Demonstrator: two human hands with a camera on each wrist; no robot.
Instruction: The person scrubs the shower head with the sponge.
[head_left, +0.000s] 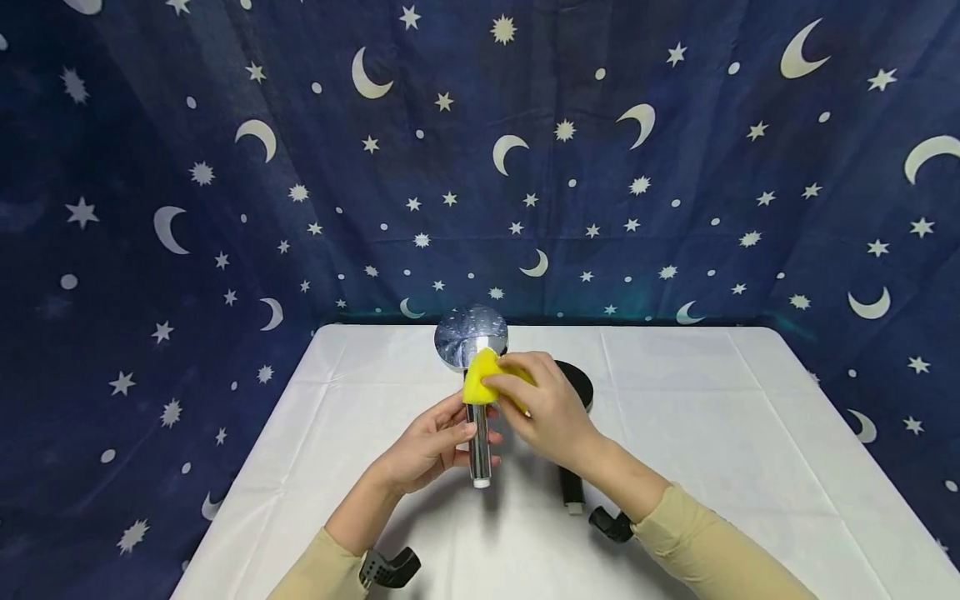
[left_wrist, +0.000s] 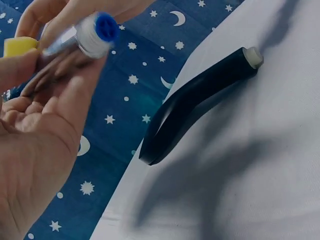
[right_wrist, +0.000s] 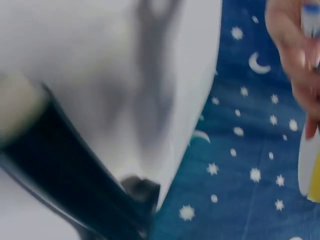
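Note:
A chrome shower head (head_left: 467,332) is held up over the table by my left hand (head_left: 427,446), its fingers and thumb curled round the handle (head_left: 480,454). My right hand (head_left: 551,408) pinches a yellow sponge (head_left: 478,382) against the neck, just under the round head. In the left wrist view the handle's end shows a blue inside (left_wrist: 106,27). A black shower head (head_left: 573,487) lies on the table to the right, partly hidden by my right hand and wrist. Only an edge of the sponge (right_wrist: 315,185) appears in the right wrist view.
A white cloth covers the table (head_left: 675,450). Behind it and at both sides hangs a dark blue curtain (head_left: 465,175) with moons and stars. Black wrist devices (head_left: 390,568) sit on both forearms. Shadows of the arms fall on the cloth.

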